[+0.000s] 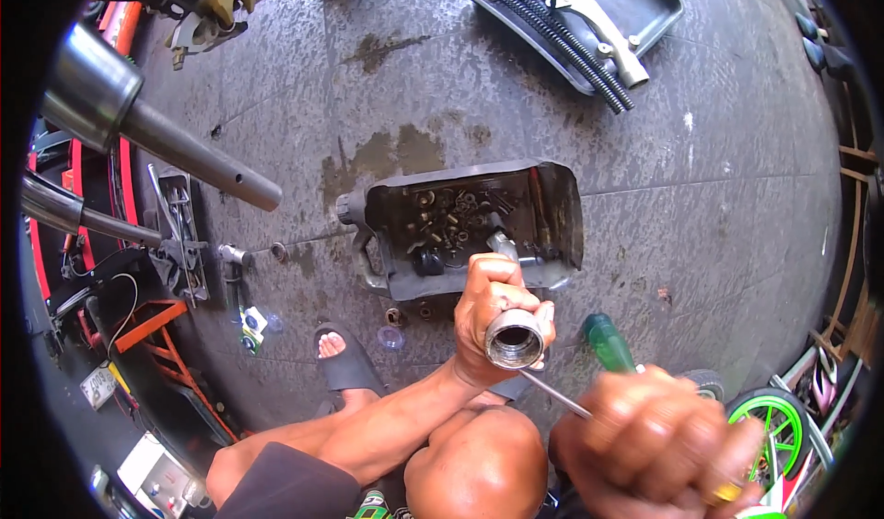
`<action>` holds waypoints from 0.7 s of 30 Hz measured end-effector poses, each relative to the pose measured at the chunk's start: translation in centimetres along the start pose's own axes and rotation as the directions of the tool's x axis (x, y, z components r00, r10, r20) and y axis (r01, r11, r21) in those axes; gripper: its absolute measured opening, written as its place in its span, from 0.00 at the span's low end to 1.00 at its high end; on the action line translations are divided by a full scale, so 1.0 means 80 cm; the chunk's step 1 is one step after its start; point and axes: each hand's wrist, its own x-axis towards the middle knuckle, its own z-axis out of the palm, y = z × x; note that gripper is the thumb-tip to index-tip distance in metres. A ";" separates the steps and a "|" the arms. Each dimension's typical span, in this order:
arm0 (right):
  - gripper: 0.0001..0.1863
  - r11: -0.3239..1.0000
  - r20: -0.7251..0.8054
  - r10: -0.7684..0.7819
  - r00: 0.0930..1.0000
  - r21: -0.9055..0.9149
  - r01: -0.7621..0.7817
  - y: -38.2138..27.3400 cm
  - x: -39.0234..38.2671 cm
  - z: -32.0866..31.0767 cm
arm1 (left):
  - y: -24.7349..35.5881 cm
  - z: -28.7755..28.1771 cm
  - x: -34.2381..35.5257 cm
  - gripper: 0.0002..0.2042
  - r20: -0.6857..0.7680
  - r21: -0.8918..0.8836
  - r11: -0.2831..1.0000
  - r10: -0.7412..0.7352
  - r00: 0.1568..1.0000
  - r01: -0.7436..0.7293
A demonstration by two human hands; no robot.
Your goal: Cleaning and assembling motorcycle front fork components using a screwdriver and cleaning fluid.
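Observation:
My left hand (488, 312) is wrapped round a metal fork tube (516, 341). Its wide open end points up toward me and shows rings or threads inside; its lower part (502, 243) reaches down over a cut-open black plastic jug (387, 284). My right hand (663, 436), smeared by motion, is closed round the hidden handle of what looks like a screwdriver (557, 396). The thin steel shaft runs up and left to the near rim of the tube; whether its tip touches the rim, I cannot tell. Several bolts and nuts (451, 220) lie in the jug.
A black tray (677, 8) holds two long springs (566, 45) and a silver fork leg (599, 26). A green bottle (608, 339) lies right of my left hand. Shiny tubes (198, 151) jut in from the left. A green-rimmed wheel (773, 427) is at the right.

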 end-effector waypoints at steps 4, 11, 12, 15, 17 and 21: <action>0.27 0.997 -0.025 0.049 0.998 0.056 -0.048 0.012 -0.003 0.007 | -0.005 -0.013 -0.016 0.16 -0.013 0.078 0.997 0.007 1.000 -0.006; 0.28 0.997 -0.036 -0.026 0.999 0.072 0.028 0.018 0.003 0.006 | -0.020 -0.012 -0.015 0.16 -0.019 0.036 0.999 0.027 0.999 -0.027; 0.27 0.994 0.000 -0.077 0.997 0.076 0.076 -0.002 0.008 0.007 | -0.011 -0.007 -0.010 0.16 0.015 0.029 0.999 0.026 1.000 -0.026; 0.27 0.999 -0.012 -0.008 1.000 0.037 0.009 0.014 -0.010 -0.003 | 0.000 -0.001 -0.015 0.17 -0.031 0.038 0.998 -0.043 0.999 0.044; 0.28 0.997 -0.002 -0.034 0.999 0.075 0.034 0.033 -0.008 -0.008 | -0.025 -0.012 -0.018 0.16 -0.027 0.079 0.995 0.071 0.997 -0.069; 0.21 0.996 0.454 -0.014 0.891 0.085 -0.028 -0.021 0.012 -0.037 | -0.002 -0.005 -0.001 0.16 -0.012 0.048 0.999 0.005 1.000 -0.004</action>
